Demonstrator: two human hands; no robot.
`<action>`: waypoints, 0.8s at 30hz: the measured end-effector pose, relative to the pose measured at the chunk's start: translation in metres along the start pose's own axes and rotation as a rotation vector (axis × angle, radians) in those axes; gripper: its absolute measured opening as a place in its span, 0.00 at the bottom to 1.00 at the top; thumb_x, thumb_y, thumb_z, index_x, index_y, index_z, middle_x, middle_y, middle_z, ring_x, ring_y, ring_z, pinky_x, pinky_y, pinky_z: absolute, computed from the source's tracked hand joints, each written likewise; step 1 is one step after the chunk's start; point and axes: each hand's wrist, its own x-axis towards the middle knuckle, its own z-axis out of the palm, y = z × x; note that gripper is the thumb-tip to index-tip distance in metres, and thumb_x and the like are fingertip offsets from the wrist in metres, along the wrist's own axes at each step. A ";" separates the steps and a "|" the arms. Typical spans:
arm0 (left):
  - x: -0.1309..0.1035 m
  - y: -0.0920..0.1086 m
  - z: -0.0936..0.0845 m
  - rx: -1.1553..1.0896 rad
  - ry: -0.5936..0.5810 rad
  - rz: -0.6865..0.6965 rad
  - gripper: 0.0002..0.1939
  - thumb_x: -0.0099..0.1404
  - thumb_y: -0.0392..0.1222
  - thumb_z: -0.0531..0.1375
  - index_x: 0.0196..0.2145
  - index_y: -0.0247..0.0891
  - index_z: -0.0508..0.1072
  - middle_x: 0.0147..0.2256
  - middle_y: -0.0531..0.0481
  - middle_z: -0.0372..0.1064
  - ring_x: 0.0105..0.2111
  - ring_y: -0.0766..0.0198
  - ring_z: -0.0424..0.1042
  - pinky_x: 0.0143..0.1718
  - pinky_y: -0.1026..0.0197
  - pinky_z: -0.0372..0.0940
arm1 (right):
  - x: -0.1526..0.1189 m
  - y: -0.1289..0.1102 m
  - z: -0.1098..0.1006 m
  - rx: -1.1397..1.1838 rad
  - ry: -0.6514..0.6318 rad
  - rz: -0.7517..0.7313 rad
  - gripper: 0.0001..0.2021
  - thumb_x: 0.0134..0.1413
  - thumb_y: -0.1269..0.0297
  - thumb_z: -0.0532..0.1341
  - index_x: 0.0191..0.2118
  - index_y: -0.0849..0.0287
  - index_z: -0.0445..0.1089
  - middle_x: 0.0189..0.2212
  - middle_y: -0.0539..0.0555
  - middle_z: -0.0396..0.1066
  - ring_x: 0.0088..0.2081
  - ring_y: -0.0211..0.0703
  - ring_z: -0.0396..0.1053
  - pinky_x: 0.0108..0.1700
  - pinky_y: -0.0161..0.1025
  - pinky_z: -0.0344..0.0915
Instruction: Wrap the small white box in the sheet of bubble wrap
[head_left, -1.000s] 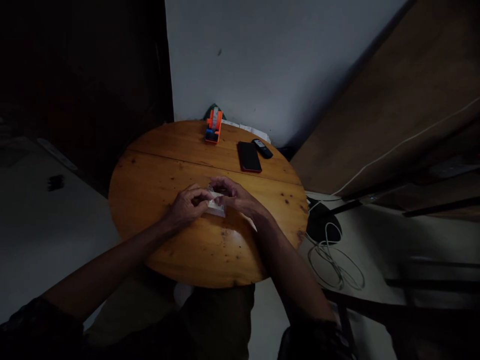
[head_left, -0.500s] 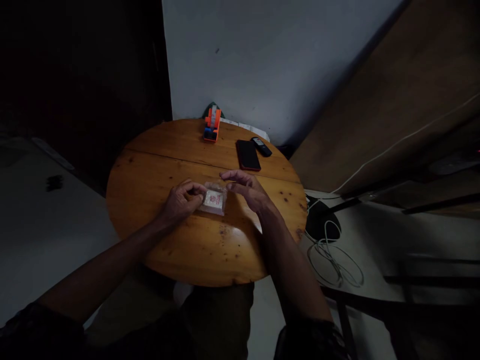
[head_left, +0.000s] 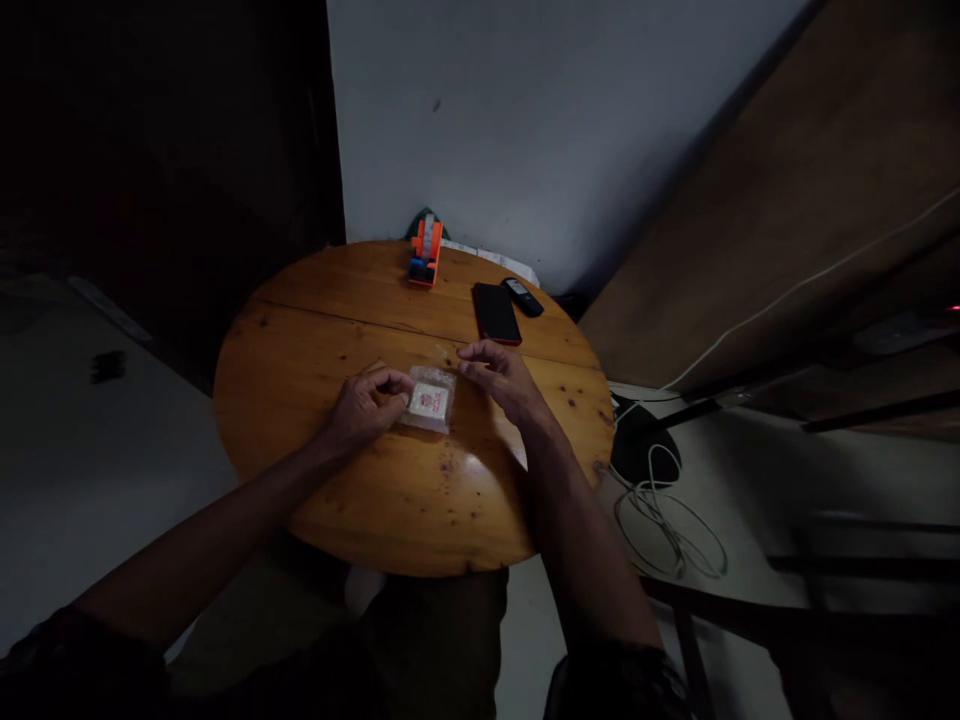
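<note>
A small white packet with red print, wrapped in clear bubble-like plastic, lies on the round wooden table. My left hand pinches the wrap's left edge between thumb and fingers. Just past the packet's upper right corner is my right hand, its fingers stretched out and a small gap between thumb and index finger. A faint see-through edge shows near those fingertips; I cannot tell whether they touch it. Part of the wrap's left side is hidden by my left fingers.
At the table's far edge stands an orange tape dispenser. A black phone-like slab with a red edge lies beside a dark remote-like handset. A wall rises behind. Coiled pale cable lies on the floor at right.
My right hand has shifted slightly right, away from the packet, and its thumb and index finger are closer together. More of the packet's top shows. My left hand keeps its pinch.
</note>
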 end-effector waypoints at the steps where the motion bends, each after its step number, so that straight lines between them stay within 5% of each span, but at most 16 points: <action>1: 0.000 0.000 0.000 0.005 -0.003 0.006 0.06 0.57 0.38 0.59 0.32 0.38 0.77 0.29 0.53 0.68 0.31 0.65 0.68 0.34 0.63 0.64 | 0.000 0.001 0.001 -0.023 0.011 0.005 0.16 0.45 0.50 0.69 0.36 0.57 0.74 0.33 0.49 0.74 0.34 0.40 0.67 0.41 0.39 0.64; 7: 0.000 0.001 0.001 0.023 -0.009 0.033 0.06 0.57 0.37 0.60 0.31 0.38 0.77 0.29 0.52 0.68 0.31 0.65 0.69 0.34 0.63 0.65 | 0.002 0.007 0.013 -0.143 0.046 -0.035 0.18 0.50 0.46 0.65 0.28 0.57 0.72 0.30 0.52 0.72 0.36 0.45 0.68 0.40 0.41 0.64; 13: -0.001 0.000 0.002 0.039 -0.021 0.018 0.07 0.57 0.37 0.59 0.33 0.39 0.76 0.30 0.52 0.68 0.32 0.64 0.69 0.36 0.63 0.66 | 0.007 0.013 0.026 -0.083 0.065 -0.083 0.20 0.49 0.42 0.65 0.29 0.57 0.73 0.42 0.55 0.74 0.45 0.49 0.70 0.45 0.42 0.66; 24: -0.004 0.003 0.001 0.110 -0.086 0.085 0.12 0.57 0.38 0.62 0.41 0.38 0.76 0.33 0.51 0.67 0.34 0.63 0.69 0.37 0.61 0.67 | 0.008 0.011 0.032 0.056 0.105 -0.097 0.12 0.49 0.52 0.66 0.29 0.56 0.73 0.45 0.54 0.75 0.49 0.49 0.71 0.48 0.42 0.65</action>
